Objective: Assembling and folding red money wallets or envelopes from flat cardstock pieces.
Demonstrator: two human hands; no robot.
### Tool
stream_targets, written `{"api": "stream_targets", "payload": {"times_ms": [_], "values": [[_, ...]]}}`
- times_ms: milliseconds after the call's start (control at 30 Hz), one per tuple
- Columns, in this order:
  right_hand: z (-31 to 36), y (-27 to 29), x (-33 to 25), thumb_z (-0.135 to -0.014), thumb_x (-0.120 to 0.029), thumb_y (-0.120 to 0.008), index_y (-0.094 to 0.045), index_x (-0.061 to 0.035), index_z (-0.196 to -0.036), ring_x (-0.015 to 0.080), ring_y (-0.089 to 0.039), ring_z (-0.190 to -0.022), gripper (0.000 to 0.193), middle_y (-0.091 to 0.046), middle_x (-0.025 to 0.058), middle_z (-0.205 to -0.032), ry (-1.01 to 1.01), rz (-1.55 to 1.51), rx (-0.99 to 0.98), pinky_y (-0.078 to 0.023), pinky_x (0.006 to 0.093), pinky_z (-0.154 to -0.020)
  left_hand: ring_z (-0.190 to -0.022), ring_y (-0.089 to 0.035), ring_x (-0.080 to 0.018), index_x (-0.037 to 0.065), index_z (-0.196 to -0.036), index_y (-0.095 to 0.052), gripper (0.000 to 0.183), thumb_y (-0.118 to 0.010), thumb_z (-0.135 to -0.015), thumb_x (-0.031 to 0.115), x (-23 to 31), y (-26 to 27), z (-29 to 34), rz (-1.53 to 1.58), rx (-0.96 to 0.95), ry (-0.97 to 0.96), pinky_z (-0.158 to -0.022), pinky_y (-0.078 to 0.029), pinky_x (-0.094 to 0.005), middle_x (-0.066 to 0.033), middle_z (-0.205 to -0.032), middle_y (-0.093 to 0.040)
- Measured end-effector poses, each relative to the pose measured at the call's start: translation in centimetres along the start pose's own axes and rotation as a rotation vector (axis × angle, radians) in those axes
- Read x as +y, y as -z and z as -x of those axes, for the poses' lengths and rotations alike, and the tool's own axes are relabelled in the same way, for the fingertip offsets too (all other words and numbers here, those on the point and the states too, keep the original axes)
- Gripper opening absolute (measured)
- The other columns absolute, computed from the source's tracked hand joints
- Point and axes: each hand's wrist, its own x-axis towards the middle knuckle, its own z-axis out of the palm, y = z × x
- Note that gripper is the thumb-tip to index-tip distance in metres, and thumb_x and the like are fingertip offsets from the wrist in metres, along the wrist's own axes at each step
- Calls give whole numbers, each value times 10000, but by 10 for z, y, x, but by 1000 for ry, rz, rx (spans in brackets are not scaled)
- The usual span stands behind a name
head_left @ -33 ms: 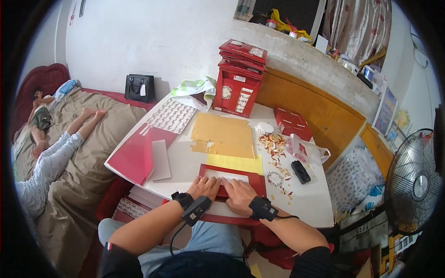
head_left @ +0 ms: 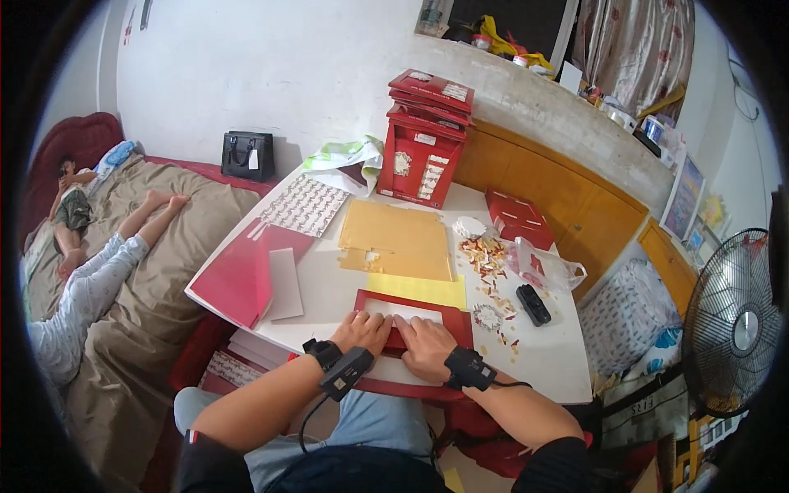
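In front of me, at the table's near edge, lies a flat red cardboard piece (head_left: 457, 319) with white panels. My left hand (head_left: 362, 331) rests on it, fingers laid forward over the card. Beside it my right hand (head_left: 425, 347) presses on the same piece, its fingers stretched out and almost touching the left ones. Both thumbs are mostly hidden. A yellow sheet (head_left: 417, 289) sticks out beyond the card's far edge, and past that lies a tan cardboard sheet (head_left: 394, 237). Each wrist wears a black strapped device.
A stack of red boxes (head_left: 421, 160) stands at the table's back. To the right are small loose scraps (head_left: 485, 259), a clear plastic bag (head_left: 565, 275) and a black object (head_left: 533, 305). Red sheets (head_left: 234, 275) lie left. A fan (head_left: 744, 329) stands far right; people lie on the bed (head_left: 123, 246).
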Motion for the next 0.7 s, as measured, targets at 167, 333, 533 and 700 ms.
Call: {"api": "stream_targets", "payload": {"times_ms": [167, 333, 533, 700], "values": [[-1, 6, -10, -760, -187, -578, -409, 69, -1305, 359, -544, -860, 626, -526, 206, -935, -114, 44, -146, -445, 466, -764, -1033, -548, -300, -11, -1295, -465, 511, -511, -822, 176, 5, -10, 6, 4, -34, -1, -983, -386, -458, -130, -1159, -556], [-9, 10, 3, -818, -244, -577, -465, 52, -1273, 367, -533, -985, 554, -538, 224, -983, -191, -22, -217, -439, 457, -843, -978, -558, -281, 5, -1269, -496, 505, -527, -783, 140, 8, -12, 14, -90, 293, -37, -1012, -362, -461, -116, -1034, -572], [-25, 14, 48, -819, -189, -594, -643, 9, -1053, 247, -649, -906, 310, -679, 171, -958, -459, -500, -345, -499, 342, -813, -973, -541, -275, 69, -1133, -587, 387, -554, -749, 108, 19, -2, 14, 17, 315, -89, -997, -379, -437, -107, -968, -556], [-51, 30, 31, -810, -184, -620, -662, -15, -997, 209, -661, -716, 256, -684, 123, -824, -443, -329, -617, -528, 336, -649, -940, -554, -277, 72, -1098, -599, 352, -573, -748, 95, 21, 3, 20, 86, 316, -137, -913, -424, -403, -112, -951, -564]]}}
